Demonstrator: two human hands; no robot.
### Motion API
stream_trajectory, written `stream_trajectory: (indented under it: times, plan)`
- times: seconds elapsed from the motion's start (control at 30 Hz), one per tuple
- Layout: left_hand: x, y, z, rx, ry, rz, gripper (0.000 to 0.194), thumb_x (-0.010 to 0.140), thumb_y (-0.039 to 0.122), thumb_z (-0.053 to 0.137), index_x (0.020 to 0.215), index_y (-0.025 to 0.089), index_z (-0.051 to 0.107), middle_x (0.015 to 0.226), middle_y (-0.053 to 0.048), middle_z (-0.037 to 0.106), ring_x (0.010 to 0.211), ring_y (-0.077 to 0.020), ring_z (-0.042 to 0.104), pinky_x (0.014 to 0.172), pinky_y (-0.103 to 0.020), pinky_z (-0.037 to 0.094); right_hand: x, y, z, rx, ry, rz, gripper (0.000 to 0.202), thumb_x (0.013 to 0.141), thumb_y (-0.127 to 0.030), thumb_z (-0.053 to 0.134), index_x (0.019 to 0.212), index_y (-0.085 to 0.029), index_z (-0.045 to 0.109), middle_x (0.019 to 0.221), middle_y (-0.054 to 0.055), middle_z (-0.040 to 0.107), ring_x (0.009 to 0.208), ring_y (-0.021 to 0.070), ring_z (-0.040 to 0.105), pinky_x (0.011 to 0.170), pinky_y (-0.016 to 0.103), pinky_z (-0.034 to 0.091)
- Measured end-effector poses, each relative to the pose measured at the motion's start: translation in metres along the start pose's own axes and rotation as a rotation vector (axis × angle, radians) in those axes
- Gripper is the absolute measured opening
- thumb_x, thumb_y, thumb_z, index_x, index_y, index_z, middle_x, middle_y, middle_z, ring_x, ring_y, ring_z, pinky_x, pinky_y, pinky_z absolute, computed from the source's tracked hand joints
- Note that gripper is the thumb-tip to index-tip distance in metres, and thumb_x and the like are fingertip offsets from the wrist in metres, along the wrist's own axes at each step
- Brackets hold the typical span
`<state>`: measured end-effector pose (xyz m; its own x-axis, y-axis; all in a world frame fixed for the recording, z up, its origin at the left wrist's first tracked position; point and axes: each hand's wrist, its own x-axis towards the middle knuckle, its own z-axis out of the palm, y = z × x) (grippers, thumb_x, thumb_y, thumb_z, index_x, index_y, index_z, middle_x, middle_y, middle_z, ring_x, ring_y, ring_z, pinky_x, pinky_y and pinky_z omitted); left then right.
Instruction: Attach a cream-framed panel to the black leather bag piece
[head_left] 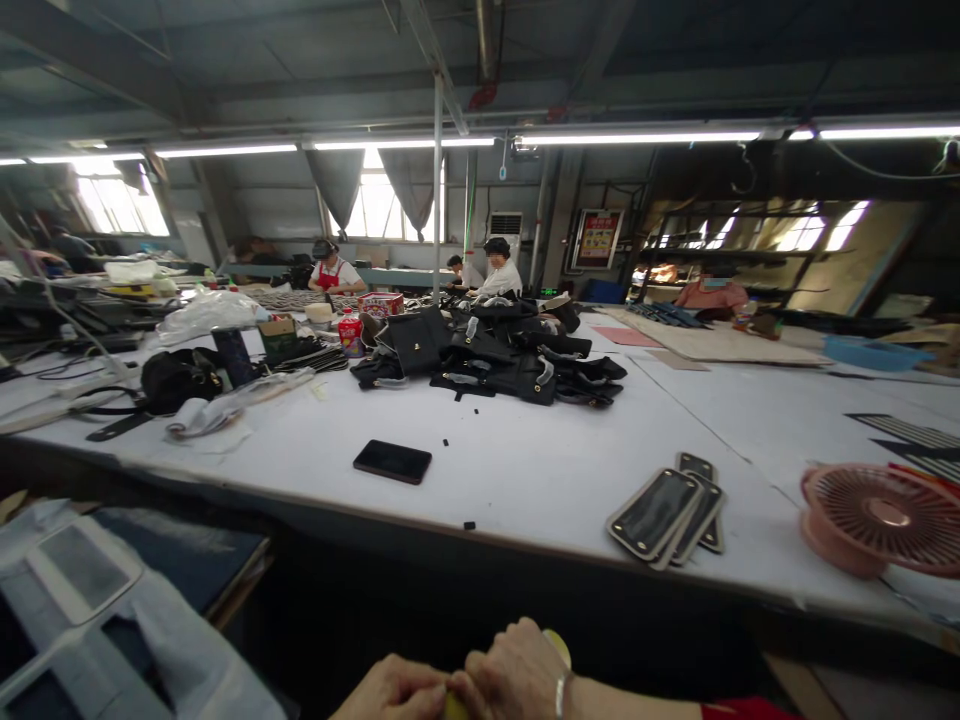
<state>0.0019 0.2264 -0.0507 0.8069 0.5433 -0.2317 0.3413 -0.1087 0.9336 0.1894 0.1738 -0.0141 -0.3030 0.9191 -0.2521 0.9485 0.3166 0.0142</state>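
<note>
At the bottom edge, nearest the camera, the left hand [397, 688] and the right hand [516, 665] meet, fingers curled in around a yellow object [456, 706]. Only a sliver of it shows between them; the rest is hidden by the hands or cut off by the frame, so its shape cannot be told. More yellow shows behind the right hand, but whether it belongs to the same object is unclear. A silvery band [561, 692] circles the right wrist, and a red sleeve [739, 709] is cropped below. The hands are in front of the table's near edge, over a gap too dark to read.

At lower left, a pale sheet-like item [146, 640] with framed dark panels runs out of view. On the white table [540, 475] lie a phone [392, 461], its screen dark, and, to the right, overlapping dark plates [660, 512] with pale borders, the lower ones partly covered. A pink fan [889, 515] is cut off by the right edge.

Farther back, a heap of black bags [487, 350] overlaps so much that single pieces are hard to separate. Left of it stands a red container [350, 333], its print illegible. Beyond, a person in a red apron [334, 275] and others behind the tables are small and partly hidden.
</note>
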Motion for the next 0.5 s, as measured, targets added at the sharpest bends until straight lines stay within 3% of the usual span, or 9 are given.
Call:
stream_trajectory:
  times: [0.2,0.5]
  plan:
    - [0.004,0.010,-0.001,-0.073,0.039,-0.068,0.026,0.069,0.034,0.047,0.049,0.020,0.038,0.052,0.005,0.025,0.052,-0.0097,0.019,0.052,-0.030,0.015,-0.004,-0.001,-0.001,0.004,0.009,0.004,0.046,0.096,-0.040,0.037,0.084,-0.017,0.075,0.073,0.018,0.073,0.066,0.0379,0.072,0.058,0.043,0.054]
    - [0.001,0.021,0.001,-0.109,0.092,-0.153,0.023,0.067,0.033,0.054,0.051,0.016,0.057,0.044,0.007,0.026,0.047,-0.0081,0.018,0.050,-0.029,0.014,-0.011,0.000,0.008,0.073,0.000,0.042,0.050,0.097,-0.041,0.031,0.087,-0.015,0.073,0.078,0.021,0.073,0.071,0.0395,0.072,0.063,0.046,0.052]
